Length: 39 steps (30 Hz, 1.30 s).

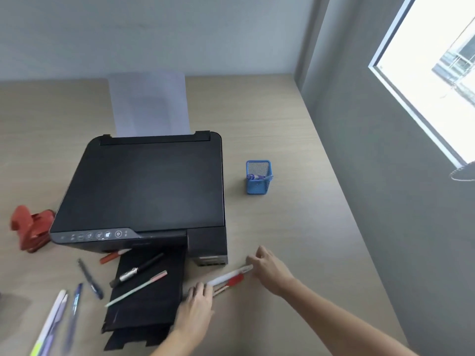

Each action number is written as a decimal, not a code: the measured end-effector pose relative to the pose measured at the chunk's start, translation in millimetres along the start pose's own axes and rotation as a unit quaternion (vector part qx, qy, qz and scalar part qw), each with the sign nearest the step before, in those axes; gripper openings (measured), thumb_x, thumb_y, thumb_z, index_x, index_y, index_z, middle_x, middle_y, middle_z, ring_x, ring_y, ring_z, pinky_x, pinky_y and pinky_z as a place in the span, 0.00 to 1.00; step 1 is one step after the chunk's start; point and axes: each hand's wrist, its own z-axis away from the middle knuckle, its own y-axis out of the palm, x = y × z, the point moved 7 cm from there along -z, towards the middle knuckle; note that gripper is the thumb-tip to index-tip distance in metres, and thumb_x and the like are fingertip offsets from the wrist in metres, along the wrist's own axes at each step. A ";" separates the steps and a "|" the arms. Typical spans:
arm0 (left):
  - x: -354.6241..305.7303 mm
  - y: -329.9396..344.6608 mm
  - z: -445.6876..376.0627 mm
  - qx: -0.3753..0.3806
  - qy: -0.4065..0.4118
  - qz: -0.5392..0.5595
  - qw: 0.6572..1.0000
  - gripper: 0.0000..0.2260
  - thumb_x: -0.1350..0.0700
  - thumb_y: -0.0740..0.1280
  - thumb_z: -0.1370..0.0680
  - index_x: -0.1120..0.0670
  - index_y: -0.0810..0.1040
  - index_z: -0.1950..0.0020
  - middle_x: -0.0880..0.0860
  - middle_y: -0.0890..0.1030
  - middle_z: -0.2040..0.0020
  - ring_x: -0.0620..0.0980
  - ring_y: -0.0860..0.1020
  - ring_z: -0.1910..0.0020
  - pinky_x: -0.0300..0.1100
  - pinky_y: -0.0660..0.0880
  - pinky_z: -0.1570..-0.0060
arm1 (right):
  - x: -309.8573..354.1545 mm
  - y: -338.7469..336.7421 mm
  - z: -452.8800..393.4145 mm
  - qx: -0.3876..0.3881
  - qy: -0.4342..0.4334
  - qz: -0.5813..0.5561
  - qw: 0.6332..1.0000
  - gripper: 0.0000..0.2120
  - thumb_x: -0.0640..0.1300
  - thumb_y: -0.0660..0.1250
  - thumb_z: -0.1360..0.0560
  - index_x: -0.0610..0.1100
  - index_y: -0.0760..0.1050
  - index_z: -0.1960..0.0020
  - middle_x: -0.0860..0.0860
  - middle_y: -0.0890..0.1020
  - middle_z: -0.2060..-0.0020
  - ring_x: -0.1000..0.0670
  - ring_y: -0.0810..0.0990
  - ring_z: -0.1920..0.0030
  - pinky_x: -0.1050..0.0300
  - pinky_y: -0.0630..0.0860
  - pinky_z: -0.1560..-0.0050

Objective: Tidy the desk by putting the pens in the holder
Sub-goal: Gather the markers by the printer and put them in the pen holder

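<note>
A blue mesh pen holder (258, 179) stands on the desk right of the printer, with a purple item inside. In front of the printer, a small bunch of pens (229, 278), white and red among them, is gripped at one end by my left hand (196, 305) and pinched at the other by my right hand (267, 264). A black pen (137, 270) and a thin white-pink pen (137, 287) lie on the printer's output tray. A red pen (111, 256), a dark blue pen (90, 278) and several pale and blue pens (57, 317) lie at the front left.
A black printer (144, 188) with paper (149, 104) in its rear feed fills the desk's middle; its black output tray (144, 317) reaches toward me. A red hole punch (30, 228) sits at the left. A grey wall and a window (437, 73) bound the right side.
</note>
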 end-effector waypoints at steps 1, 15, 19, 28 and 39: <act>6.1 9.3 -0.8 0.003 -0.011 -0.011 1.000 0.36 0.47 0.84 0.59 0.56 0.77 0.57 0.51 0.79 0.68 0.49 0.81 0.73 0.39 0.75 0.82 | 1.1 0.9 3.5 -0.002 -0.005 0.017 1.000 0.12 0.40 0.63 0.27 0.46 0.70 0.44 0.42 0.71 0.48 0.41 0.73 0.47 0.50 0.71 0.60; -87.1 -189.9 -14.3 -0.069 0.073 -0.056 0.993 0.05 0.61 0.56 0.19 0.57 0.70 0.46 0.57 0.80 0.51 0.58 0.82 0.51 0.50 0.77 0.56 | -51.7 -33.3 40.5 -0.076 0.047 -0.112 0.990 0.14 0.54 0.50 0.26 0.44 0.65 0.58 0.42 0.74 0.61 0.40 0.74 0.61 0.49 0.68 0.60; -100.9 -274.1 -72.4 -0.190 0.065 0.003 0.980 0.06 0.62 0.59 0.20 0.62 0.74 0.47 0.62 0.80 0.52 0.63 0.81 0.55 0.49 0.72 0.63 | -86.9 -106.0 49.6 -0.294 0.137 -0.198 0.925 0.14 0.54 0.48 0.27 0.45 0.63 0.63 0.46 0.68 0.71 0.45 0.66 0.70 0.53 0.62 0.66; -108.4 -264.0 -201.8 -0.100 -0.029 0.065 0.992 0.10 0.68 0.65 0.25 0.65 0.76 0.44 0.63 0.79 0.44 0.62 0.78 0.45 0.48 0.75 0.54 | -67.1 -209.8 -38.1 -0.305 0.164 -0.119 0.931 0.09 0.43 0.54 0.22 0.42 0.61 0.60 0.45 0.70 0.64 0.42 0.67 0.65 0.52 0.61 0.66; -58.6 -294.2 -117.2 -0.202 0.087 0.225 0.949 0.07 0.59 0.67 0.24 0.61 0.80 0.49 0.58 0.82 0.55 0.56 0.80 0.55 0.47 0.79 0.48 | -25.1 -203.7 -34.8 -0.325 0.043 -0.134 0.935 0.11 0.43 0.58 0.21 0.37 0.67 0.59 0.41 0.75 0.66 0.40 0.68 0.66 0.52 0.62 0.67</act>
